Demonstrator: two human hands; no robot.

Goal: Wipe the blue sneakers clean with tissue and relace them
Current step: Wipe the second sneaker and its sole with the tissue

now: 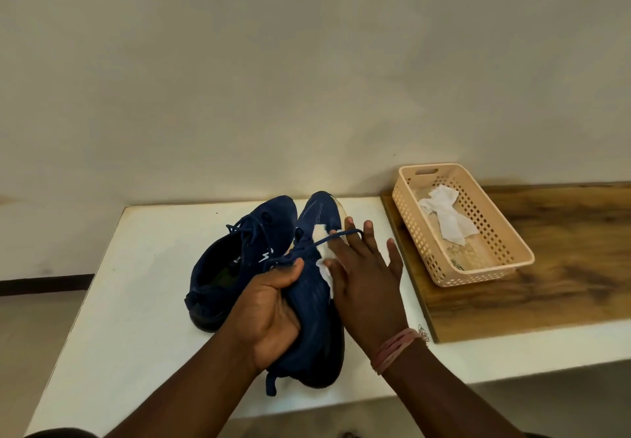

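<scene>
White table (143, 301) used as work surface under both hands. Second sneaker (239, 260) parked beyond left hand, awaiting turn. Held sneaker (314, 294) gripped at collar by left hand (273, 311), steadied for wiping. Tissue (324, 263) pressed flat against its side under straight fingers of right hand (368, 277). Basket (495, 229) kept right of right hand, spare tissue within reach.

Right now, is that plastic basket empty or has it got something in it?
Not empty: the basket holds crumpled white tissue lying on its floor.

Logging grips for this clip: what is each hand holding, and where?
Left hand grips the nearer sneaker around its heel and collar. Right hand holds nothing; its straight fingers press a tissue against that sneaker's side.
</scene>
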